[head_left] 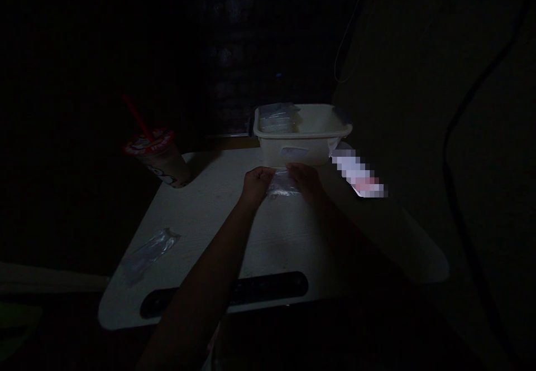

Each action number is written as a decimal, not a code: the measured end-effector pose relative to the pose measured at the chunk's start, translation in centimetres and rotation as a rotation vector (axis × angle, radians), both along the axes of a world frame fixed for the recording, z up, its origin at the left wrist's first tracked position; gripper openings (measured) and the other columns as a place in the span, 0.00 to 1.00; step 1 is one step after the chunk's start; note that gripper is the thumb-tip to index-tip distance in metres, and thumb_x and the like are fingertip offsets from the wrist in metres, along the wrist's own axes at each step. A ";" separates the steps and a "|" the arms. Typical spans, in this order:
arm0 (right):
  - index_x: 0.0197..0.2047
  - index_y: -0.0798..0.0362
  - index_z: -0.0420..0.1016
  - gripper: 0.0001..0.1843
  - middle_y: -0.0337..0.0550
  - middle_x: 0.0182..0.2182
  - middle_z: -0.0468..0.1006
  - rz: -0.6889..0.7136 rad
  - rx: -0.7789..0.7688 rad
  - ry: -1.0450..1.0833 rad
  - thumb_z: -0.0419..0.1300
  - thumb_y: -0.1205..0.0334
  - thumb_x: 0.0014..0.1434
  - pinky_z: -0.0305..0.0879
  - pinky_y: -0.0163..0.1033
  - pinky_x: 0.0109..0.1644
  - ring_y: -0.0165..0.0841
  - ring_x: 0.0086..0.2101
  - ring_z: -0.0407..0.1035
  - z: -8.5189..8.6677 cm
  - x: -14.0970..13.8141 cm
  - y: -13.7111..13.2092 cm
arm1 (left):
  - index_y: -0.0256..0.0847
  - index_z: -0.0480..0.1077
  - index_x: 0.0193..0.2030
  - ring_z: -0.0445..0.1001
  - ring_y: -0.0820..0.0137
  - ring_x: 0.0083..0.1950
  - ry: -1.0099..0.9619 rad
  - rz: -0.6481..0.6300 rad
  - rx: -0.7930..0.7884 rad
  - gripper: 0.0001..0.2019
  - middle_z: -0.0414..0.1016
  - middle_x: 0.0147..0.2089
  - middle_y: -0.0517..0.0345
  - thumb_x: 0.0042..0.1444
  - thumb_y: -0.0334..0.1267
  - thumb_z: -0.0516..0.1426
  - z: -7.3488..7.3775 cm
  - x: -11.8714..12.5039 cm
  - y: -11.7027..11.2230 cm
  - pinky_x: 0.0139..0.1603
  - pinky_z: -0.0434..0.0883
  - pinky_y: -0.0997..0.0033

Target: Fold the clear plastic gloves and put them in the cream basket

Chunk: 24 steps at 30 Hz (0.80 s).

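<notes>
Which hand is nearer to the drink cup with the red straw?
Left. The left hand is nearer, to the right of the cup. The right hand is farther right, on the other side of the clear plastic bag that both hands touch.

Very dim; only the pale tabletop (196, 220) catches faint light. A pixelated patch (358, 173) blurs toward three o'clock.
</notes>
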State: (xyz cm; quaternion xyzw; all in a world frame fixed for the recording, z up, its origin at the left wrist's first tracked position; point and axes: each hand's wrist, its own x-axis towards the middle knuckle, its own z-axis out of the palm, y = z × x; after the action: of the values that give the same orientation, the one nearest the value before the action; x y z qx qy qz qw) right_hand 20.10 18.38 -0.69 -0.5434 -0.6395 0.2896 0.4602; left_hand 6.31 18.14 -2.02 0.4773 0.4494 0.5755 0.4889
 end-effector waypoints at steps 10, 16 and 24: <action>0.21 0.56 0.69 0.14 0.35 0.17 0.65 -0.060 -0.038 0.111 0.52 0.54 0.45 0.54 0.30 0.24 0.25 0.21 0.59 -0.4 0.1 -0.2 | 0.34 0.69 0.24 0.62 0.78 0.18 -0.035 -0.003 -0.006 0.08 0.66 0.18 0.64 0.38 0.38 0.57 -0.1 0.0 0.1 0.20 0.60 0.78; 0.18 0.56 0.67 0.14 0.35 0.16 0.62 -0.061 -0.022 0.122 0.52 0.54 0.45 0.53 0.31 0.24 0.25 0.21 0.58 -0.8 0.2 0.0 | 0.34 0.68 0.22 0.60 0.79 0.17 -0.024 0.027 -0.011 0.08 0.64 0.16 0.65 0.38 0.38 0.57 -0.4 0.0 0.2 0.19 0.59 0.78; 0.18 0.55 0.67 0.16 0.36 0.15 0.63 0.009 -0.043 0.087 0.52 0.52 0.46 0.54 0.31 0.25 0.27 0.23 0.59 -0.2 0.5 -0.1 | 0.35 0.68 0.22 0.60 0.80 0.17 -0.060 0.036 0.002 0.07 0.63 0.16 0.66 0.38 0.38 0.57 -0.5 -0.2 0.4 0.18 0.59 0.79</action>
State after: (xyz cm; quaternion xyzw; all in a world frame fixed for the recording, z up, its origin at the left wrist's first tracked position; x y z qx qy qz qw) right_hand 20.62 18.33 -0.94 -0.5373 -0.6147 0.3289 0.4746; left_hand 6.10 18.52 -2.53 0.4521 0.4426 0.5987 0.4912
